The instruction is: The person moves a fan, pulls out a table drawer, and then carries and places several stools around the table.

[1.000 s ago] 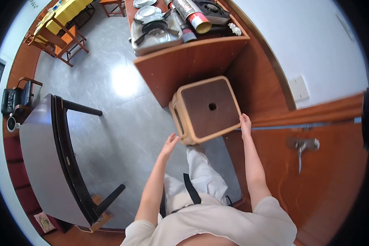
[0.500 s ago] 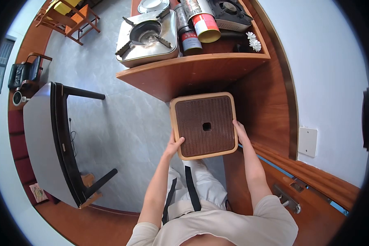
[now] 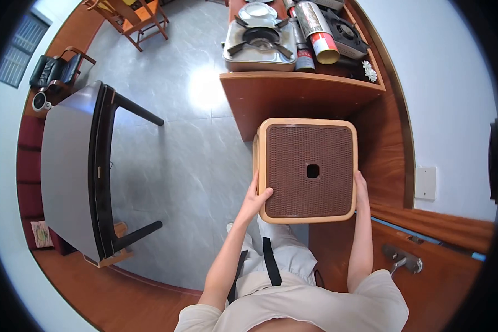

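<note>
A square plastic stool point(image 3: 293, 152) with a tan rim, a brown woven-pattern top and a square hole in the middle is held in front of my body. My left hand point(image 3: 253, 202) grips its left edge, with the thumb lying over the top corner. On the opposite edge my right hand point(image 3: 361, 192) is closed against the side, its fingers mostly hidden. Part of the stool's left side shows; its underside is out of sight. The stool is close to the end panel of a wooden cabinet point(image 3: 299, 94).
On the cabinet stand a gas stove point(image 3: 260, 57), gas canisters point(image 3: 325, 50), a second black burner point(image 3: 346, 33) and plates point(image 3: 257, 11). A grey-topped table point(image 3: 69, 171) is at left. A wooden door with a handle point(image 3: 404, 261) is at lower right. Chairs point(image 3: 141, 16) stand farther back.
The stool appears larger and farther right in view, raised nearer to me, with both hands still on it. The view has shifted, so the cabinet and table also appear moved to the right.
</note>
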`<action>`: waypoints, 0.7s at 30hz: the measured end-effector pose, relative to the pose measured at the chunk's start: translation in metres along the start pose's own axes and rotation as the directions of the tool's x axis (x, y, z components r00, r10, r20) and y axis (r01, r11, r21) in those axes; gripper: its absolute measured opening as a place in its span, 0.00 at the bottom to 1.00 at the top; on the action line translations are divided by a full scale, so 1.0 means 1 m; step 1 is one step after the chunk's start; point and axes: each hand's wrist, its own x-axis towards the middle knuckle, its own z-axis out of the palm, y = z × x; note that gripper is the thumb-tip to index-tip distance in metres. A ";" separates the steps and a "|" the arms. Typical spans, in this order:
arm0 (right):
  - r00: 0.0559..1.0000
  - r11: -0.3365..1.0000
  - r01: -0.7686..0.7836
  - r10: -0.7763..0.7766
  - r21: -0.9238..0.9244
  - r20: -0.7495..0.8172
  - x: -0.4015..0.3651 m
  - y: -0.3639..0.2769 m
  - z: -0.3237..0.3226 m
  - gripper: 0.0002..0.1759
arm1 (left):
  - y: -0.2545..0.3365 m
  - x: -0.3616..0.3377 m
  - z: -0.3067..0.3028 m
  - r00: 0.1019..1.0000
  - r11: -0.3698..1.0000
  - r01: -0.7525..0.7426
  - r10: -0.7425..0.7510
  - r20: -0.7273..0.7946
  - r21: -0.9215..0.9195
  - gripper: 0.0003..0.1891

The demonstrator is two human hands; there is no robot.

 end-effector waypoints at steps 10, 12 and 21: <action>0.880 0.914 0.393 -0.405 0.101 0.248 -0.248 -0.110 0.151 0.49 | 0.083 -0.203 -0.109 0.977 0.940 -0.205 0.179 -0.117 -0.274 0.41; 0.846 0.907 0.387 -0.422 0.169 0.326 -0.283 -0.113 0.187 0.49 | 0.080 -0.247 -0.141 0.964 0.918 -0.249 0.203 -0.173 -0.310 0.43; 0.673 0.961 0.247 -0.262 0.123 0.692 -0.336 -0.078 0.320 0.45 | 0.064 -0.399 -0.231 0.770 0.783 -0.508 0.226 -0.597 -0.359 0.42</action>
